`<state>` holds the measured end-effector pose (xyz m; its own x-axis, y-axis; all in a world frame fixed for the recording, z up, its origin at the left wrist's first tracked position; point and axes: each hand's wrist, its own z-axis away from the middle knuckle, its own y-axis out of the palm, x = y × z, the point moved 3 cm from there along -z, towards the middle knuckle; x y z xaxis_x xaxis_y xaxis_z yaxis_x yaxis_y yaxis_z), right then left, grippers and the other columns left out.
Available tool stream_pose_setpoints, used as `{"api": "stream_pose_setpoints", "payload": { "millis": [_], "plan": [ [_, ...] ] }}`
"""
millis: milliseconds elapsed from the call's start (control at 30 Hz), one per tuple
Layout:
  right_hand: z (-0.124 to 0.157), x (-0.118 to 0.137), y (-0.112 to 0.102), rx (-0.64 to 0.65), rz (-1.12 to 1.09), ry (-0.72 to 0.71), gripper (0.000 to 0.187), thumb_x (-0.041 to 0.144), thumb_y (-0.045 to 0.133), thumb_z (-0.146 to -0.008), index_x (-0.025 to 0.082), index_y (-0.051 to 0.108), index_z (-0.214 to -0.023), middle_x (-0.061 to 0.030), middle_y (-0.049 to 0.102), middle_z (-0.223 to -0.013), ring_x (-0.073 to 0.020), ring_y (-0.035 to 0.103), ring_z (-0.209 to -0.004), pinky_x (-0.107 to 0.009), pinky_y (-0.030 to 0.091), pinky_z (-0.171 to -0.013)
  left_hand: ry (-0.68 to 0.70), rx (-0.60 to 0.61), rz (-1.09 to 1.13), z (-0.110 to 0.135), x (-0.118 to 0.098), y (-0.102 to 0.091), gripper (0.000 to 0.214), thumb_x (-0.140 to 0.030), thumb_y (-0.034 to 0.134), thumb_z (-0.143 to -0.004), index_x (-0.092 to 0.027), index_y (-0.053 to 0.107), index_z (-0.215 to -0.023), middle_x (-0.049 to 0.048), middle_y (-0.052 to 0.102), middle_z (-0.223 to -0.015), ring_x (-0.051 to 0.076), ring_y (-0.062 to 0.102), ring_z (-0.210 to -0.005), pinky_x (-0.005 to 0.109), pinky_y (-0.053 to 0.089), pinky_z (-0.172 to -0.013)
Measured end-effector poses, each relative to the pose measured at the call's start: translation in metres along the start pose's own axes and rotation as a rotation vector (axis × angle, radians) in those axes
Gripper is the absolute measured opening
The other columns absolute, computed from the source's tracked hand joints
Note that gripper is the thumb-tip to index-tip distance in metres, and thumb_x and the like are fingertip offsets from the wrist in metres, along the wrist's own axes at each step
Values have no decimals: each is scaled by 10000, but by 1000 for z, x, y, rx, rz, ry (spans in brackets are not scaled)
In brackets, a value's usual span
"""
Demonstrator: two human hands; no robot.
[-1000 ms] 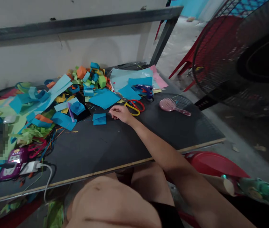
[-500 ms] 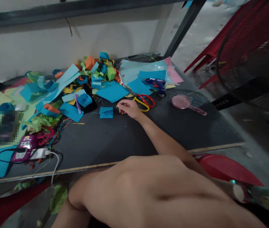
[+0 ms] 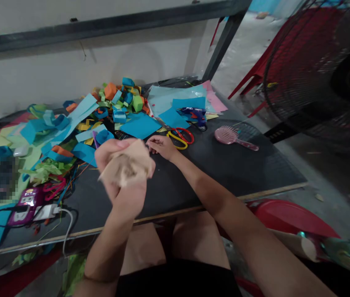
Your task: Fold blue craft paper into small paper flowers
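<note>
My left hand (image 3: 131, 202) is raised over the near side of the table, fingers bent around a beige sheet (image 3: 138, 154). The sheet is blurred, with a darker smudge in its middle, and I cannot make out its material. On the tabletop rests my right hand (image 3: 161, 147), fingers curled in; anything inside them is hidden. Just beyond it lie scissors (image 3: 181, 143) with one red and one yellow handle. A blue paper sheet (image 3: 140, 126) is flat behind both hands. Folded strips of coloured paper (image 3: 110, 90) are heaped farther back.
A blue glue gun (image 3: 193, 113) and a pink hairbrush (image 3: 227, 135) lie to the right. On the left are a purple device (image 3: 29, 200) with a white plug and cable, a pixelated dark object (image 3: 1, 179) and paper scraps. A fan (image 3: 301, 74) stands at the right.
My left arm, earlier across the lower foreground, has swung so that the hand is over the table with the beige sheet. The small folded blue paper is now out of sight.
</note>
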<state>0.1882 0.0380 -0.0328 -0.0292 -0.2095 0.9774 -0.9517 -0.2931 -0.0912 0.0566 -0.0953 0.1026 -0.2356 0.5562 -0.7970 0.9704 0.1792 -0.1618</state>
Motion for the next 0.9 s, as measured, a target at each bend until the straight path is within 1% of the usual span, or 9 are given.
{"api": "stream_pose_setpoints", "payload": {
  "millis": [100, 200, 300, 467, 567, 633, 733, 833, 900],
  "plan": [
    [5, 6, 1, -134, -58, -33, 413, 612, 578, -823, 211, 645, -893, -21, 649, -745, -144, 593, -627, -256, 458, -525, -93, -2, 282, -21, 25, 10, 191, -352, 575, -810, -219, 541, -678, 22, 488, -698, 121, 471, -609, 251, 415, -497],
    [13, 13, 7, -232, -105, -69, 500, 680, 480, -853, 230, 627, -1012, -68, 675, -922, -192, 643, -811, -299, 530, -643, -365, 94, 421, -41, 58, 14, 348, -309, 564, -773, -182, 378, -508, 2, 384, -598, 82, 364, -512, 204, 315, -422],
    [20, 24, 14, -296, -42, -227, 516, 677, 436, -879, 239, 620, -1082, -109, 637, -1141, -242, 623, -1053, -371, 542, -852, -704, 238, 413, -48, 88, 15, 361, -314, 550, -796, -190, 346, -525, -54, 244, -524, 33, 175, -400, 166, 134, -366],
    [29, 34, 25, -310, -1, -496, 434, 562, 473, -915, 246, 579, -1193, -125, 564, -1259, -274, 572, -1181, -421, 502, -972, -874, 280, 294, -38, 111, 25, 455, -536, 568, -855, -181, 447, -597, -72, 315, -462, 24, 236, -340, 154, 152, -339],
    [30, 31, 27, -340, 69, -494, 458, 573, 441, -922, 246, 537, -1228, -135, 537, -1299, -287, 544, -1226, -448, 483, -1008, -857, 235, 232, -33, 114, 34, 327, -458, 548, -907, -172, 544, -748, -79, 365, -467, 41, 309, -340, 157, 196, -332],
    [30, 30, 26, -388, 109, -478, 492, 579, 412, -930, 258, 480, -1296, -136, 506, -1355, -293, 519, -1267, -471, 457, -1038, -805, 174, 248, -33, 114, 39, 183, -327, 529, -928, -175, 588, -1011, -93, 392, -487, 50, 335, -346, 157, 224, -342],
    [31, 33, 25, -443, 163, -514, 573, 586, 390, -934, 281, 362, -1419, -132, 451, -1441, -306, 464, -1337, -512, 407, -1088, -694, 80, 269, -34, 117, 43, 421, -237, 488, -942, -226, 436, -1359, -71, 535, -601, 54, 409, -385, 162, 319, -385],
    [33, 37, 28, -362, 272, -556, 681, 635, 395, -909, 275, 314, -1482, -131, 401, -1508, -329, 407, -1390, -537, 373, -1123, -549, 1, 301, -30, 122, 47, 574, -170, 442, -944, -291, 252, -1472, 77, 665, -1123, 113, 669, -748, 201, 499, -551],
    [35, 39, 30, -310, 295, -566, 688, 620, 401, -915, 280, 307, -1506, -109, 378, -1538, -334, 350, -1433, -545, 334, -1154, -453, -2, 305, -24, 127, 54, 676, -92, 443, -906, -341, 188, -1480, 114, 420, -1505, 184, 612, -1193, 280, 571, -748]
  ]
}}
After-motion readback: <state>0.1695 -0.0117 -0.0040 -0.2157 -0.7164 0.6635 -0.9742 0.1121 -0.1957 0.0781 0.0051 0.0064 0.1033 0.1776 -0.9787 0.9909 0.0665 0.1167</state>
